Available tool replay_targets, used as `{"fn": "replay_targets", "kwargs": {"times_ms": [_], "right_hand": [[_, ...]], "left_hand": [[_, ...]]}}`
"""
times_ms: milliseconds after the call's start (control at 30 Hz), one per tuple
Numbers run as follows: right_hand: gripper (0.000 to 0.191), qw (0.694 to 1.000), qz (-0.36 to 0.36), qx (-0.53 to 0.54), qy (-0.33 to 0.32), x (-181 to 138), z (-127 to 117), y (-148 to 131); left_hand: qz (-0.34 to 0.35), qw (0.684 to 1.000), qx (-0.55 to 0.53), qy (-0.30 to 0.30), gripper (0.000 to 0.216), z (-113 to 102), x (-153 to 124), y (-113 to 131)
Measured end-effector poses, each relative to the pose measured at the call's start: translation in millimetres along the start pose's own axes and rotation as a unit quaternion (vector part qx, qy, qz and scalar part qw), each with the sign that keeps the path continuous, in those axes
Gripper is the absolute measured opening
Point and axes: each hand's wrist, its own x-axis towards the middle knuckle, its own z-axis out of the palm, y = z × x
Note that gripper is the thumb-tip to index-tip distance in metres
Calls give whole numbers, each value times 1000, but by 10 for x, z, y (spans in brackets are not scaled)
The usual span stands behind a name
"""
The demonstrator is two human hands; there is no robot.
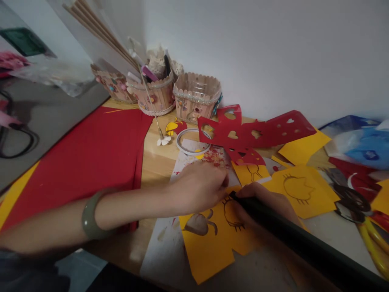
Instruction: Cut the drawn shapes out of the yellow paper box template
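A sheet of yellow paper (212, 259) lies before me, with a leaf-like cut-out and a dark line drawing (232, 215) of a rounded shape with short strokes. My left hand (202, 187), a green bangle on its wrist, rests at the sheet's upper edge. Its fingers are curled, and whatever they grip is hidden. In my right hand (273, 198), closed, is a long dark pen-like tool (291, 231), its black tip near the drawing by my left fingers. The tool runs to the lower right and covers part of that hand.
Red sheets (91, 162) lie left. Behind stand decorated baskets (196, 97), a roll of tape (193, 142) and a white flower on a stem (164, 140). Cut red paper (255, 134) lies beyond my hands; another drawn yellow piece (304, 190) and yellow-handled scissors (369, 235) are right.
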Motion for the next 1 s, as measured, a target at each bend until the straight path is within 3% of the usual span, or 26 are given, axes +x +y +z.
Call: {"fn": "replay_targets", "kwargs": {"times_ms": [1000], "right_hand": [[9,997,-52,-54,-18,-24,-3,-19]], "left_hand": [[-24,999,37,-10,14,-1,28,14]]}}
